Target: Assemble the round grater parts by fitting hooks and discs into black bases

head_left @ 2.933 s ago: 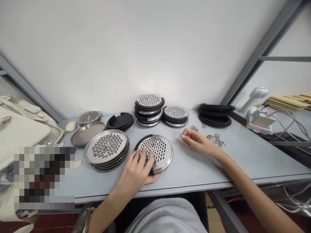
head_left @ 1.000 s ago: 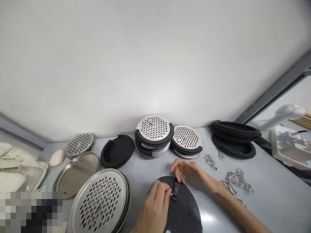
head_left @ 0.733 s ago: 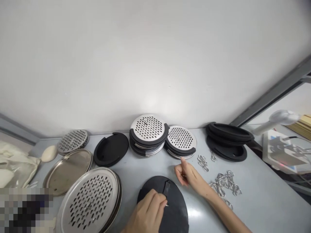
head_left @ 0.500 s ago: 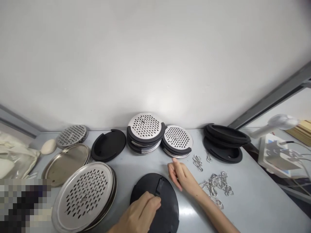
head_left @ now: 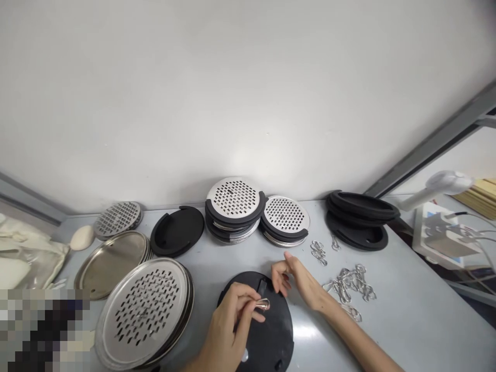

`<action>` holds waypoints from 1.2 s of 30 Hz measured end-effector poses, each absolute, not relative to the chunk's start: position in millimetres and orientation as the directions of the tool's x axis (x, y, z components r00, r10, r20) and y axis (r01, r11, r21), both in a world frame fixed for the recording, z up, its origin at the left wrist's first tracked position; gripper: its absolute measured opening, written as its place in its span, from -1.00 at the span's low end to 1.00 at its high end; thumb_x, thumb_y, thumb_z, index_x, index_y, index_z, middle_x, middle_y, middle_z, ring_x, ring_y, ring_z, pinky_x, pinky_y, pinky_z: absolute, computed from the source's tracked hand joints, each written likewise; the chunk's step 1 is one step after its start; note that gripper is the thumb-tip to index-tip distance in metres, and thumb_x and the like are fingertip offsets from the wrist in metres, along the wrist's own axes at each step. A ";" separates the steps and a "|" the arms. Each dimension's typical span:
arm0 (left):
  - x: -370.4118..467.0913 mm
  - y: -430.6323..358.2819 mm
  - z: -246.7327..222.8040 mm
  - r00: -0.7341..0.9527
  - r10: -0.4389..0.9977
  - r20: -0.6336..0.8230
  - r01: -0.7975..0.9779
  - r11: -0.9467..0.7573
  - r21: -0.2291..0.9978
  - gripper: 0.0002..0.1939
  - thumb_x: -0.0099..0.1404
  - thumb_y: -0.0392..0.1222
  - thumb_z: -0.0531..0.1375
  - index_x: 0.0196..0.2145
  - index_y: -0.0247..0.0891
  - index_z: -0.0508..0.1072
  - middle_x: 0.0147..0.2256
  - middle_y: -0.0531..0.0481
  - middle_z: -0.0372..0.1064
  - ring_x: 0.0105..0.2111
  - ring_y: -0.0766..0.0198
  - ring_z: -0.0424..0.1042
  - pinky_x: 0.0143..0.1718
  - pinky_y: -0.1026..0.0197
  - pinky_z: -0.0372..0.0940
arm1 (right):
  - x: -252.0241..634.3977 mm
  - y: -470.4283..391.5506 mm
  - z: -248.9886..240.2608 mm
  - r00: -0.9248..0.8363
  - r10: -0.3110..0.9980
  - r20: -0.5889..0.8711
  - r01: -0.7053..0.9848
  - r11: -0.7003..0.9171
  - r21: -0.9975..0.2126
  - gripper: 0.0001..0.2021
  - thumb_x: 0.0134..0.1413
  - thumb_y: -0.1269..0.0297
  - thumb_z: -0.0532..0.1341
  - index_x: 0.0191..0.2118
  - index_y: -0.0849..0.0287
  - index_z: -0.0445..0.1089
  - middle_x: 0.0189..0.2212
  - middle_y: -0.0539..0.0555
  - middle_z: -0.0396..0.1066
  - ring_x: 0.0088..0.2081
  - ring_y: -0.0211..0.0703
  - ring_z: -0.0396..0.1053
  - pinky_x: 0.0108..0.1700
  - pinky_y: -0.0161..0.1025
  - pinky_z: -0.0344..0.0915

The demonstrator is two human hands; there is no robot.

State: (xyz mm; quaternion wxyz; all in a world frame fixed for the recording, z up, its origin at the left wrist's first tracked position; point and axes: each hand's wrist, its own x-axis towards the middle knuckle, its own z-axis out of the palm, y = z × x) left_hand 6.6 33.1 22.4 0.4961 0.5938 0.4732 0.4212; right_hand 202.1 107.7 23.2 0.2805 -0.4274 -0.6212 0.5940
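Note:
A small shiny wire clip (head_left: 263,304) is pinched between the thumb and fingers of my left hand (head_left: 232,320), above a black round plastic disc (head_left: 271,336). The disc lies flat on the table and has a raised slot near its far edge. At that edge, to the right of the slot, my right hand (head_left: 292,279) hovers with loosely curled, parted fingers and nothing in them. Whether it touches the disc I cannot tell. To its right lie a pile of similar wire clips (head_left: 351,284) and a smaller group of clips (head_left: 319,253).
Perforated metal grater discs stand in a large stack (head_left: 145,310) at left and in black holders (head_left: 236,199) at the back. Stacked black rings (head_left: 362,209) are at right. A metal plate (head_left: 112,263), a black tray (head_left: 177,230) and a white oval object (head_left: 82,237) sit at left.
My left hand has lifted and turned from the disc, and the clip in its fingers now shows. My right hand's fingers have spread slightly. The view has shifted a little.

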 end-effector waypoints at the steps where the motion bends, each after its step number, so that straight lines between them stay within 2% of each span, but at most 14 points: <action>1: 6.4 33.6 22.2 0.198 0.980 0.016 0.144 -0.045 0.989 -0.84 0.42 -0.12 -0.03 -0.16 -0.21 0.27 -0.25 -0.04 0.46 -0.34 0.27 0.54 -0.29 0.25 0.42 | 201.2 106.6 21.5 -0.451 0.877 -0.167 0.224 -0.070 -0.972 -0.21 0.22 -0.18 -0.43 -0.64 0.19 0.29 -0.75 -0.03 0.14 -0.63 -0.27 0.14 -0.46 -0.29 0.10; 4: 6.4 36.0 23.0 0.180 0.983 -0.045 0.105 0.026 0.994 -0.85 0.40 -0.11 0.01 -0.18 -0.21 0.27 -0.25 -0.02 0.45 -0.25 0.21 0.53 -0.27 0.22 0.45 | 197.6 104.9 18.6 -0.402 0.898 -0.180 0.278 -0.067 -0.958 -0.27 0.26 -0.16 -0.32 -0.67 0.17 0.27 -0.82 -0.07 0.10 -0.71 -0.31 0.10 -0.48 -0.31 0.13; 9: 8.7 36.0 23.5 0.159 0.985 -0.061 -0.007 0.063 0.998 -0.85 0.37 -0.09 0.07 -0.21 -0.21 0.28 -0.28 0.02 0.40 -0.17 0.18 0.50 -0.15 0.12 0.46 | 193.0 105.6 22.2 -0.444 0.881 -0.164 0.303 -0.025 -0.953 -0.31 0.28 -0.12 -0.29 -0.57 0.17 0.35 -0.83 -0.06 0.20 -0.71 -0.28 0.16 -0.42 -0.31 0.23; 12: 10.0 35.4 22.8 0.148 0.987 -0.066 -0.030 0.071 0.997 -0.86 0.36 -0.10 0.09 -0.22 -0.21 0.28 -0.29 0.04 0.37 -0.18 0.18 0.51 -0.15 0.10 0.47 | 190.2 105.0 27.1 -0.442 0.884 -0.153 0.301 -0.014 -0.954 -0.43 0.29 -0.08 -0.21 -0.28 0.19 0.40 -0.83 -0.12 0.18 -0.73 -0.28 0.14 -0.45 -0.32 0.23; 15: 10.3 36.2 23.9 0.138 0.986 -0.092 -0.057 0.100 0.993 -0.85 0.35 -0.09 0.11 -0.23 -0.21 0.28 -0.29 0.05 0.35 -0.20 0.18 0.51 -0.18 0.10 0.48 | 188.7 102.9 32.1 -0.431 0.892 -0.139 0.297 -0.005 -0.955 -0.51 0.30 -0.05 -0.17 0.03 0.19 0.27 -0.83 -0.19 0.13 -0.75 -0.27 0.10 -0.50 -0.34 0.19; 17: 10.3 37.0 24.9 0.136 0.984 -0.111 -0.073 0.122 0.990 -0.85 0.34 -0.08 0.12 -0.24 -0.21 0.28 -0.29 0.06 0.34 -0.19 0.18 0.51 -0.18 0.10 0.49 | 189.2 101.0 35.2 -0.455 0.881 -0.131 0.313 0.021 -0.949 -0.49 0.31 -0.04 -0.20 0.01 0.19 0.29 -0.80 -0.17 0.13 -0.70 -0.26 0.15 -0.46 -0.32 0.20; 22: 9.4 38.3 24.5 0.102 0.985 -0.135 -0.035 0.140 0.990 -0.83 0.32 -0.08 0.14 -0.23 -0.20 0.26 -0.30 0.06 0.36 -0.21 0.18 0.52 -0.21 0.12 0.49 | 189.7 96.8 42.3 -0.528 0.845 -0.085 0.409 0.166 -0.897 -0.45 0.35 0.05 -0.28 -0.20 0.16 0.41 -0.67 -0.06 0.19 -0.55 -0.23 0.24 -0.34 -0.27 0.20; 26: 6.5 37.2 24.2 0.017 0.997 -0.075 0.107 0.073 0.992 -0.86 0.32 -0.11 0.14 -0.27 -0.19 0.26 -0.36 0.08 0.41 -0.35 0.26 0.53 -0.31 0.22 0.49 | 184.8 94.1 46.8 -0.604 0.796 0.048 0.391 0.348 -0.852 -0.66 0.30 0.08 -0.05 -0.24 0.16 0.38 -0.42 0.05 0.36 -0.35 -0.17 0.30 -0.22 -0.23 0.21; 28: 5.0 35.9 24.6 -0.008 1.000 0.015 0.190 -0.013 0.982 -0.91 0.33 -0.17 0.13 -0.29 -0.19 0.26 -0.38 0.10 0.41 -0.44 0.32 0.51 -0.39 0.28 0.46 | 182.7 92.4 48.4 -0.652 0.755 0.071 0.358 0.389 -0.849 -0.74 0.25 0.11 0.05 -0.27 0.16 0.37 -0.41 0.06 0.35 -0.35 -0.18 0.28 -0.25 -0.25 0.21; 32: 3.3 35.1 24.6 0.013 0.968 0.252 0.303 -0.244 0.921 -0.96 0.34 -0.28 0.10 -0.30 -0.18 0.28 -0.32 0.08 0.39 -0.32 0.33 0.46 -0.27 0.27 0.38 | 181.6 89.3 49.8 -0.673 0.738 0.036 0.311 0.327 -0.892 -0.78 0.26 0.19 0.04 -0.22 0.16 0.38 -0.36 0.05 0.38 -0.35 -0.24 0.30 -0.28 -0.31 0.23; 34: 2.9 36.3 22.7 -0.006 0.958 0.288 0.370 -0.265 0.891 -0.95 0.34 -0.29 0.10 -0.31 -0.19 0.28 -0.35 0.08 0.36 -0.30 0.33 0.43 -0.25 0.27 0.34 | 182.0 88.4 48.8 -0.656 0.754 0.002 0.297 0.260 -0.919 -0.80 0.26 0.22 0.05 -0.15 0.13 0.37 -0.38 0.01 0.37 -0.37 -0.26 0.31 -0.30 -0.33 0.23; 36: 3.0 37.9 19.4 -0.032 0.969 0.245 0.394 -0.214 0.894 -0.96 0.34 -0.27 0.09 -0.31 -0.19 0.28 -0.40 0.10 0.30 -0.38 0.36 0.40 -0.30 0.29 0.33 | 182.6 88.4 47.0 -0.615 0.788 -0.016 0.276 0.197 -0.941 -0.80 0.24 0.22 0.08 -0.09 0.11 0.34 -0.44 -0.03 0.34 -0.40 -0.27 0.32 -0.31 -0.34 0.22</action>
